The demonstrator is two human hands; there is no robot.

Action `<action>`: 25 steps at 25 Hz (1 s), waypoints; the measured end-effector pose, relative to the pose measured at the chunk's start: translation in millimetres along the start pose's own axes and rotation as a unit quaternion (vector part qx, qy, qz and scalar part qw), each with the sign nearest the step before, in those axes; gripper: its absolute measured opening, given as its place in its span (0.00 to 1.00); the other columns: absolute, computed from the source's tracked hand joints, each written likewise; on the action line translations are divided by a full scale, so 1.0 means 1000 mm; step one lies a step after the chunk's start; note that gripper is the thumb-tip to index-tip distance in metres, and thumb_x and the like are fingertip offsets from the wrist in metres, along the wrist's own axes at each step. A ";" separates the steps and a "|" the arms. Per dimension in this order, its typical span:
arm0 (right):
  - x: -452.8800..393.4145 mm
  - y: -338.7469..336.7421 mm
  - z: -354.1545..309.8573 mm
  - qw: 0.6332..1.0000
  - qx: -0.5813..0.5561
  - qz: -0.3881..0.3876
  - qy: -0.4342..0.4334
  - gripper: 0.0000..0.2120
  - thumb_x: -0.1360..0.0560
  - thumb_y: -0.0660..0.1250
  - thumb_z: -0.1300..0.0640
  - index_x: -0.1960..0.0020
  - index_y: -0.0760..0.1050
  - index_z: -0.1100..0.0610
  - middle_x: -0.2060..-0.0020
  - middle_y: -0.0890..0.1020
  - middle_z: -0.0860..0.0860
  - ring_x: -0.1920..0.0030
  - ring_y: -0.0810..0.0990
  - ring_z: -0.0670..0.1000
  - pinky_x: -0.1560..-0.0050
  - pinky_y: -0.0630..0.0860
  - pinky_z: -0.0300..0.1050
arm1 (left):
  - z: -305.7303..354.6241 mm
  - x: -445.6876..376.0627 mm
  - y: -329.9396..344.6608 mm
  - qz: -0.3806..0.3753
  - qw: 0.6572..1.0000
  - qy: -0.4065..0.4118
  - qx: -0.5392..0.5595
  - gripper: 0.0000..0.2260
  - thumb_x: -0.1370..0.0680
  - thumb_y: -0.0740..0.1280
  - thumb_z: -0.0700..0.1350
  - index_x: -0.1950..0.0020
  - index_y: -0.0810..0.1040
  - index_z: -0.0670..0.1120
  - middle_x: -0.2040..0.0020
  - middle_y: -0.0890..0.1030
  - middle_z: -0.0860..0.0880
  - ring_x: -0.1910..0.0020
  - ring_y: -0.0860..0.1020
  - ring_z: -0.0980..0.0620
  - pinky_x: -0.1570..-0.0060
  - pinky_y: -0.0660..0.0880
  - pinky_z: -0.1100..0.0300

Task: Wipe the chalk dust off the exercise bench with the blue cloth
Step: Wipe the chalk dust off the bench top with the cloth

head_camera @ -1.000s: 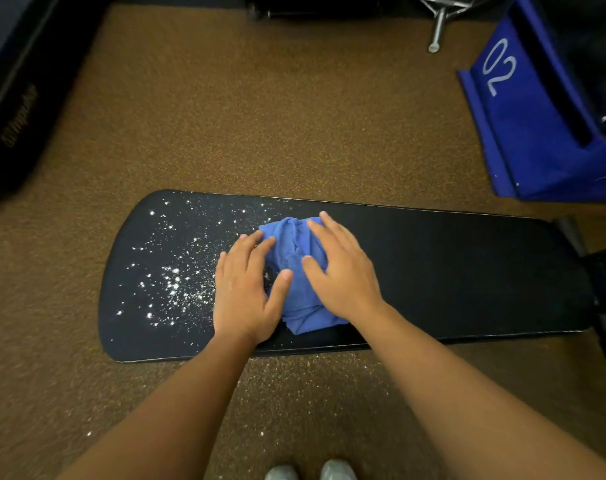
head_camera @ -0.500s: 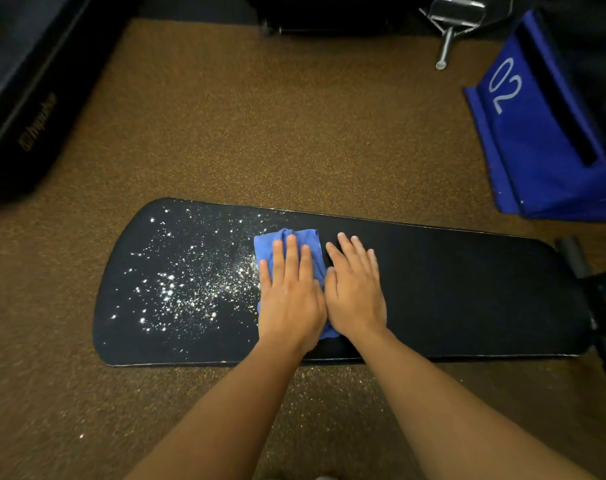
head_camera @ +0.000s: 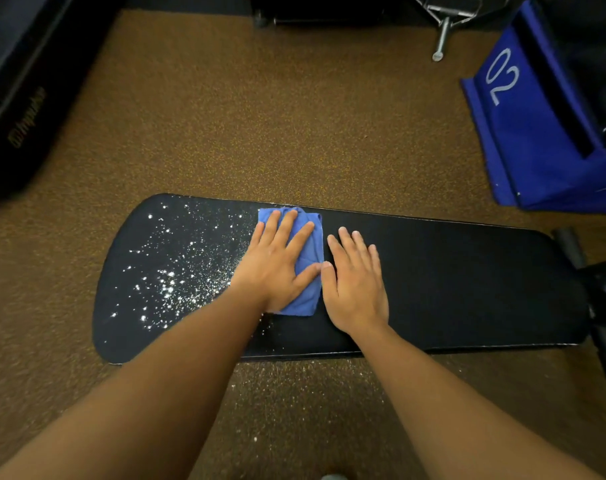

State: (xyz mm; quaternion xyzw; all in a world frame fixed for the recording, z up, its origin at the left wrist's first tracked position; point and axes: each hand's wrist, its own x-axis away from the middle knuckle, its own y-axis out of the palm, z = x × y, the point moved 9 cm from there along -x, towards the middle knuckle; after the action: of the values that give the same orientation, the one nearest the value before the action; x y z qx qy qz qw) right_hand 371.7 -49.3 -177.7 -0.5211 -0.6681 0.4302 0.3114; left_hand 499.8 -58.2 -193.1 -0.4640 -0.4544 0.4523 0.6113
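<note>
- Left hand point(head_camera: 277, 268) is spread flat, fingers splayed, pinning the blue cloth point(head_camera: 308, 271) mid-bench; nothing gripped.
- Right hand point(head_camera: 355, 282) lies open and flat at the cloth's 3 o'clock, thumb touching its edge.
- Chalk dust point(head_camera: 169, 271) sits at the cloth's 9 o'clock on the exercise bench point(head_camera: 450, 278).
- Best play: firm, even pressure, sweeping toward 9 o'clock.

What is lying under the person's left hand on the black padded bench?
The left hand lies flat on a folded blue cloth, which rests on the black padded bench. Whether white chalk dust lies beneath the cloth cannot be seen; the cloth covers that spot.
</note>
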 end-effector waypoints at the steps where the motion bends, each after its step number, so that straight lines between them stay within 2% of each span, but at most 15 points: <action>1: 0.001 0.000 0.000 1.000 0.004 0.002 0.000 0.29 0.22 0.44 0.46 0.26 0.62 0.56 0.24 0.61 0.53 0.23 0.53 0.52 0.24 0.46 0.54 | -0.007 -0.008 -0.003 -0.005 1.000 0.013 -0.013 0.37 0.26 0.43 0.68 0.21 0.51 0.51 0.20 0.50 0.44 0.22 0.45 0.42 0.24 0.44 0.46; 4: 0.000 0.002 0.001 1.000 0.015 0.002 0.000 0.28 0.22 0.44 0.47 0.25 0.61 0.56 0.24 0.61 0.53 0.23 0.53 0.52 0.24 0.45 0.53 | -0.027 -0.016 -0.009 0.006 0.999 -0.034 -0.018 0.37 0.26 0.42 0.66 0.21 0.52 0.48 0.21 0.51 0.41 0.22 0.48 0.41 0.25 0.48 0.45; 7: -0.003 0.005 0.001 0.999 0.043 -0.006 0.002 0.27 0.20 0.47 0.47 0.24 0.59 0.56 0.24 0.59 0.52 0.23 0.52 0.52 0.24 0.46 0.54 | -0.014 0.026 0.000 0.004 0.996 -0.089 0.014 0.33 0.23 0.42 0.59 0.21 0.52 0.45 0.21 0.51 0.39 0.22 0.48 0.40 0.25 0.49 0.44; 9: -0.002 0.006 -0.001 0.998 0.063 -0.013 0.006 0.26 0.19 0.48 0.48 0.24 0.58 0.56 0.23 0.58 0.53 0.23 0.51 0.52 0.24 0.46 0.54 | 0.010 0.074 0.009 -0.009 0.998 -0.066 0.011 0.31 0.23 0.43 0.56 0.21 0.51 0.44 0.21 0.52 0.40 0.22 0.49 0.40 0.25 0.49 0.43; 12: -0.003 0.008 -0.002 0.995 0.090 -0.024 0.019 0.26 0.19 0.50 0.48 0.23 0.56 0.56 0.23 0.56 0.53 0.23 0.50 0.52 0.24 0.46 0.54 | 0.025 0.116 0.017 0.001 1.000 -0.026 -0.006 0.28 0.20 0.50 0.55 0.23 0.57 0.42 0.23 0.59 0.39 0.24 0.56 0.39 0.28 0.58 0.41; 14: -0.002 0.008 -0.004 0.995 0.094 -0.018 0.020 0.26 0.19 0.47 0.48 0.23 0.56 0.56 0.23 0.56 0.53 0.23 0.50 0.53 0.24 0.46 0.55 | 0.023 0.112 0.017 0.011 0.999 -0.033 -0.007 0.28 0.20 0.50 0.56 0.23 0.59 0.42 0.23 0.60 0.39 0.24 0.58 0.39 0.29 0.59 0.40; 15: -0.002 0.007 -0.004 0.995 0.092 -0.013 0.022 0.27 0.20 0.45 0.47 0.24 0.57 0.56 0.23 0.57 0.53 0.23 0.50 0.53 0.24 0.46 0.55 | 0.021 0.102 0.016 0.006 0.999 -0.039 -0.004 0.28 0.19 0.49 0.57 0.23 0.58 0.43 0.23 0.59 0.39 0.24 0.56 0.39 0.28 0.57 0.41; 18: -0.001 0.007 -0.004 0.995 0.095 -0.016 0.019 0.29 0.21 0.41 0.47 0.24 0.57 0.56 0.23 0.57 0.52 0.23 0.50 0.52 0.24 0.46 0.54 | 0.007 0.044 0.010 -0.025 0.997 -0.067 0.009 0.29 0.18 0.46 0.58 0.21 0.47 0.45 0.21 0.46 0.40 0.22 0.43 0.40 0.26 0.43 0.43; 19: -0.001 0.007 -0.004 0.995 0.096 -0.014 0.016 0.29 0.21 0.41 0.47 0.24 0.57 0.56 0.23 0.57 0.52 0.23 0.50 0.51 0.24 0.46 0.54 | -0.002 0.021 0.006 -0.028 0.996 -0.082 0.008 0.29 0.18 0.46 0.58 0.21 0.45 0.45 0.21 0.44 0.40 0.22 0.42 0.41 0.26 0.41 0.43; 22: -0.004 0.006 -0.001 0.996 0.092 -0.010 0.017 0.28 0.21 0.42 0.48 0.24 0.58 0.56 0.23 0.59 0.52 0.23 0.52 0.51 0.24 0.46 0.54 | -0.021 -0.018 -0.005 -0.014 0.996 -0.093 0.001 0.28 0.17 0.49 0.55 0.21 0.47 0.44 0.20 0.46 0.41 0.22 0.44 0.42 0.26 0.43 0.44; 25: -0.004 0.008 -0.001 0.995 0.095 -0.015 0.017 0.27 0.21 0.44 0.48 0.24 0.57 0.56 0.23 0.58 0.52 0.23 0.51 0.51 0.24 0.46 0.54 | -0.012 0.037 0.002 0.010 0.996 -0.091 0.015 0.27 0.19 0.48 0.52 0.22 0.54 0.42 0.21 0.52 0.40 0.22 0.50 0.40 0.26 0.50 0.42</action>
State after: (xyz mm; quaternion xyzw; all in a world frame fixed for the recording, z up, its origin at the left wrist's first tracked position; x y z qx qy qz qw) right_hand 377.1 -52.1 -184.0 -0.4862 -0.6270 0.4776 0.3773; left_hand 517.5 -23.5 -192.3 -0.4156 -0.4969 0.5056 0.5698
